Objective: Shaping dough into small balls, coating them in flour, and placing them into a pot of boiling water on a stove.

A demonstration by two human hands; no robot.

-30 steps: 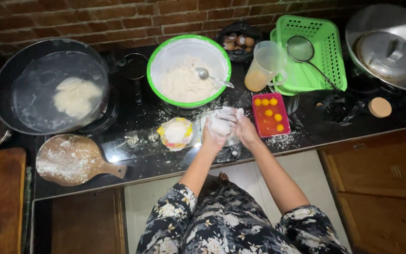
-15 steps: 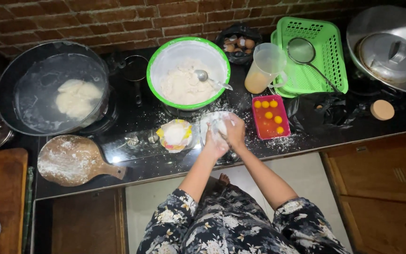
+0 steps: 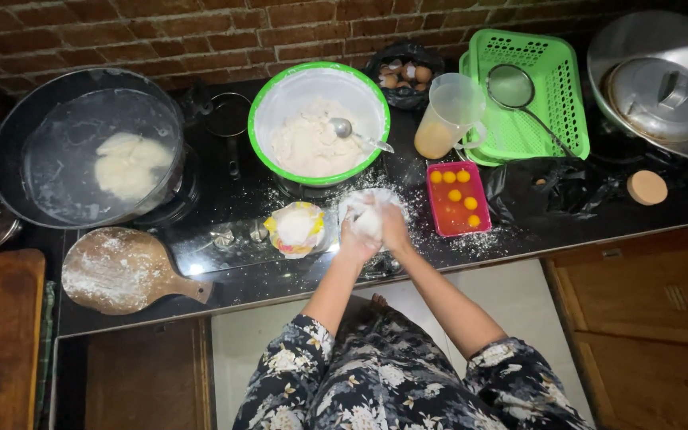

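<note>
While you stand at the counter:
dough (image 3: pixel 369 209): soft white lump, floury, on black glossy counter (image 3: pixel 224 263) beside red tray (image 3: pixel 457 199)
left hand (image 3: pixel 355 240): cupped, gripping dough
right hand (image 3: pixel 394 229): curled, pressing dough's side

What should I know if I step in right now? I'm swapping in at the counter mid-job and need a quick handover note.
Left hand and right hand: both pressed around the lump of dough on the floured black counter.
Nearby: green-rimmed bowl of flour mix with a spoon, red tray of yolks, small floured cup, wooden board.
Done: one dough piece sits in the pan.
Left: the lump in hand is not yet in the pan.
</note>
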